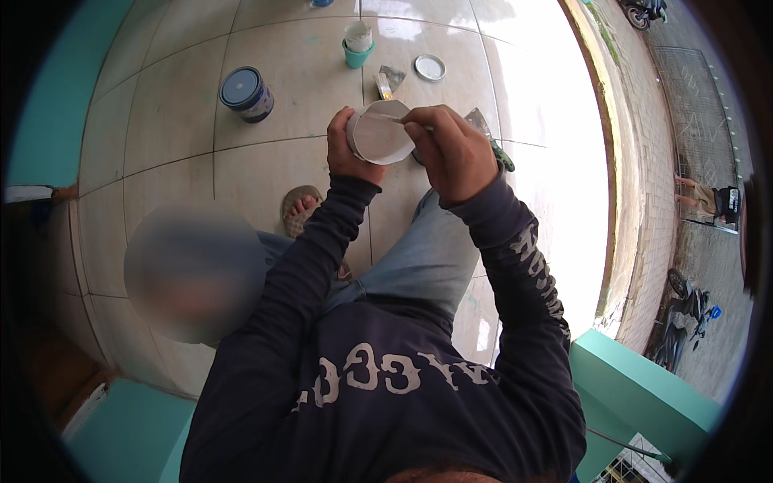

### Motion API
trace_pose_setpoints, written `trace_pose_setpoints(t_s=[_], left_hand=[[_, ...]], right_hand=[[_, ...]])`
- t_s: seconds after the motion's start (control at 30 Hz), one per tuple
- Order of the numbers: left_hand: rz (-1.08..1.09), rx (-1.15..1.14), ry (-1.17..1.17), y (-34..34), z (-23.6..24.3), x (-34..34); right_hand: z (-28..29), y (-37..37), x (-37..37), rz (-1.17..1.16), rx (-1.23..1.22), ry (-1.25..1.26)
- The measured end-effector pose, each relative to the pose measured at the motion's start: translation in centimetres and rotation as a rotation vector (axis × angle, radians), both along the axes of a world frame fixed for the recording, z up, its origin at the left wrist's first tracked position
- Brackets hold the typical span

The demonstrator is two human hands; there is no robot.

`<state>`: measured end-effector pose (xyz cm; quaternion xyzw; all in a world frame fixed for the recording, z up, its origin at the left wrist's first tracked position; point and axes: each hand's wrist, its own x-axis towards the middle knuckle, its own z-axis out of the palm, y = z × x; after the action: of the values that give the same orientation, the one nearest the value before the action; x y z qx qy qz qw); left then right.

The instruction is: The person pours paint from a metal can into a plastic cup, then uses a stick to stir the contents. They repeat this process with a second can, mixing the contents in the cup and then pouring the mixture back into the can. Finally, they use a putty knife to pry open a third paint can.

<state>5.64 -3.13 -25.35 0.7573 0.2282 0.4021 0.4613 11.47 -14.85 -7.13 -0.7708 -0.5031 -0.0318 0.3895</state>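
Tub [378, 143] comes first for us in the head view, held over the tiled floor [298, 121] with the left grip [348, 153] wrapped around its left side. We see the right grip [459, 153] closed in a pinch on a thin stick [388, 118], whose long axis runs leftward from the fingertips across the tub's opening; we cannot tell whether its tip touches the contents. The right grip is nearer the stick, just beside the tub's right rim. The tub looks off-white and many-sided at the rim, pale greyish-beige within.
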Motion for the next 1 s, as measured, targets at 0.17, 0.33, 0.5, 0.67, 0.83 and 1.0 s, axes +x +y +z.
trace_pose_setpoints(t_s=[0.17,0.33,0.5,0.67,0.83,1.0], left_hand=[[-0.01,-0.007,-0.038,0.4,-0.6,0.2],[0.012,-0.007,-0.05,0.1,0.0,0.2],[0.017,0.03,-0.011,0.1,0.0,-0.1],[0.036,0.055,0.049,-0.3,0.3,-0.3],[0.025,-0.067,0.029,-0.4,-0.1,-0.3],[0.017,-0.016,0.034,-0.5,0.2,-0.2]], right_hand=[[0.3,-1.1,-0.7,0.067,-0.089,0.054],[-0.7,-1.2,0.2,-0.032,-0.034,0.044],[-1.2,-0.4,-0.3,0.058,-0.004,0.019],[-1.0,-1.1,-0.1,0.016,-0.105,0.016],[-1.9,1.0,0.6,0.105,0.009,0.002],[-1.6,-1.0,0.8,0.01,-0.092,0.034]])
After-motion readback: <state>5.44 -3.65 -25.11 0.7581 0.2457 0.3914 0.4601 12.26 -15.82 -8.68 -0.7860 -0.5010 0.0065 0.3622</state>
